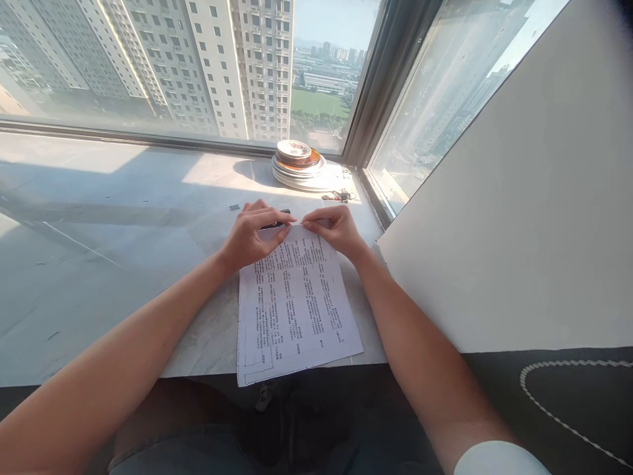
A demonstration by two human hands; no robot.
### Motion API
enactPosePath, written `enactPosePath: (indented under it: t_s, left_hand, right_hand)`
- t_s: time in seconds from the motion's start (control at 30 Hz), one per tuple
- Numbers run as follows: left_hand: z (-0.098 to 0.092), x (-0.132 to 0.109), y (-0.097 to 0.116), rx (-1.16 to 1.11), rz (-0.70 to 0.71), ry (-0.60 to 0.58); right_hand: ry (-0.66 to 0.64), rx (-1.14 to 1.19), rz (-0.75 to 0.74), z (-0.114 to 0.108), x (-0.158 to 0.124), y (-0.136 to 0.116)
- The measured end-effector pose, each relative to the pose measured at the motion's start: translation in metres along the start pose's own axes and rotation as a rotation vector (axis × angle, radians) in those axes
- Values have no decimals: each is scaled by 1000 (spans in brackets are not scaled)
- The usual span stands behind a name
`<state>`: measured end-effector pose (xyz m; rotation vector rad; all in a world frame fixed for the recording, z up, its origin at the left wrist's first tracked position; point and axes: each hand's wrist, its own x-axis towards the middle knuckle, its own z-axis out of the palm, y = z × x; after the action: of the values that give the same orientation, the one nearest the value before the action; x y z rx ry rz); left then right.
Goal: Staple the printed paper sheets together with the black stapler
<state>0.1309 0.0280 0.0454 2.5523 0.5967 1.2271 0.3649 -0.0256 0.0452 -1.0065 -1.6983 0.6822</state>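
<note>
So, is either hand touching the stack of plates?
No, the left hand and right hand are at the far edge of the printed sheet, apart from the stack of plates beyond.

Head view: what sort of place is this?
Probably an upper-floor home: tall pale buildings stand beyond the dark window frame, and stacked round white and orange plates rest on a pale stone-like ledge.

One printed page (299,310), one plate stack (298,173), two window panes (222,72) and one twisted cord (564,363) show.

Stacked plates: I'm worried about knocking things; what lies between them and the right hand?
A small dark tangled item lies there, in the head view.
</note>
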Motion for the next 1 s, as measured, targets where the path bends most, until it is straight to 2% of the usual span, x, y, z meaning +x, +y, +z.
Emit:
enactPosePath:
  t_s: [0.23,0.4,0.67,0.87,0.93,1.0]
  left_hand:
    - [0,0,-3,21,-25,33]
    - [-1,0,-7,52,-12,12]
    - [5,-1,-17,89,10,-86]
    - [4,-2,-22,102,83,-178]
    - [2,-2,-23,104,101,-178]
    - [1,-1,-22,109,123,-162]
  right_hand:
    - [18,-30,26,-2,0,2]
    - [8,-39,29,-2,1,1]
    - [-179,-34,213,0,2,7]
    - [-251,-184,208,0,1,11]
    - [-201,-271,175,-1,2,13]
    - [-42,-335,141,0,2,14]
